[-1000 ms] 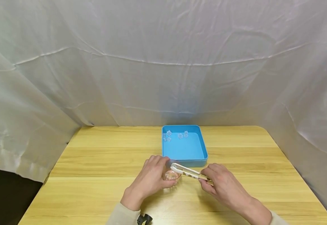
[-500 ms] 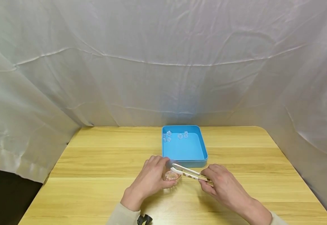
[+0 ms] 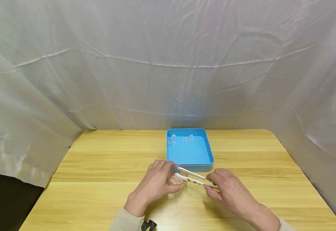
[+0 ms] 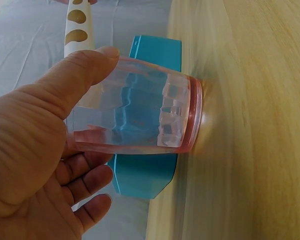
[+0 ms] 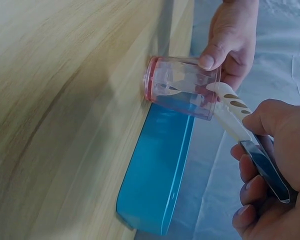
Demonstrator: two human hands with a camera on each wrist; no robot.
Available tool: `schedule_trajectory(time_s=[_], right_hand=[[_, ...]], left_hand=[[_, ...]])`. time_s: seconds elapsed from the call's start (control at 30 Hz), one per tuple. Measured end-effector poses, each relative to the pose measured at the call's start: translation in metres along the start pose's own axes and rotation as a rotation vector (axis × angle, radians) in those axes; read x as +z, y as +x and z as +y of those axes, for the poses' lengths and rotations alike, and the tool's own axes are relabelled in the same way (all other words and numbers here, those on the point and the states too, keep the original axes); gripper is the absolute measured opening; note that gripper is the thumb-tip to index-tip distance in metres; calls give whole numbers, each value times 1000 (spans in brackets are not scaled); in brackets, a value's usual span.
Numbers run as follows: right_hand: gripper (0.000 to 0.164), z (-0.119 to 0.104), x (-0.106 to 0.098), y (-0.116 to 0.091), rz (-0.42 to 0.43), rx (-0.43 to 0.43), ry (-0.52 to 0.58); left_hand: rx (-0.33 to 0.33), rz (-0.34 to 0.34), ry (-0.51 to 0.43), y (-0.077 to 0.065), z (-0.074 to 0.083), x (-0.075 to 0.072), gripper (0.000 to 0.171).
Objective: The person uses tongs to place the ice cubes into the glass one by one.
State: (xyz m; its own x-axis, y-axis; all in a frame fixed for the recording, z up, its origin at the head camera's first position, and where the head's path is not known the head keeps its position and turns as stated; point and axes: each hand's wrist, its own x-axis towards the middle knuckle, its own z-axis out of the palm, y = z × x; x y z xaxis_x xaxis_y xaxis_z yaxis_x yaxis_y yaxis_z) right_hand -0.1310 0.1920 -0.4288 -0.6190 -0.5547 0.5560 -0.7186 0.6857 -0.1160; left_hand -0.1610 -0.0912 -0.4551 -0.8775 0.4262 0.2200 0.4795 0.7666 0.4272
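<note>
My left hand [image 3: 156,179] holds a clear, pink-tinted cup [image 4: 140,117] upright on the table, thumb and fingers around its upper part. Clear ice-like cubes [image 4: 171,110] lie in a layer at the cup's bottom. In my right hand [image 3: 228,186] are white tongs with brown spots [image 5: 234,112], gripped between thumb and fingers. Their two arms stand apart, with the tips at the cup's mouth and no cube showing between them. Just behind the cup is a square blue tray [image 3: 192,154], where several more clear cubes [image 3: 185,140] lie toward the far left.
The wooden table [image 3: 113,166] ends at a grey cloth [image 3: 145,96] hanging behind it and along both sides. A small black object [image 3: 148,225] shows beside the left sleeve at the near edge.
The tongs' arms have spread from nearly together at the cup's mouth to clearly apart. Both hands, the cup and the tray have stayed in place.
</note>
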Motion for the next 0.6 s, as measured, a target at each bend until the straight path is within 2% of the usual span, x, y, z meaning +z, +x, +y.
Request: schedule_trajectory(time_s=[0.6], right_hand=[[18,0,0,-1,-25,37,-12]], left_hand=[[-1,2,6,0,1,-1,74]])
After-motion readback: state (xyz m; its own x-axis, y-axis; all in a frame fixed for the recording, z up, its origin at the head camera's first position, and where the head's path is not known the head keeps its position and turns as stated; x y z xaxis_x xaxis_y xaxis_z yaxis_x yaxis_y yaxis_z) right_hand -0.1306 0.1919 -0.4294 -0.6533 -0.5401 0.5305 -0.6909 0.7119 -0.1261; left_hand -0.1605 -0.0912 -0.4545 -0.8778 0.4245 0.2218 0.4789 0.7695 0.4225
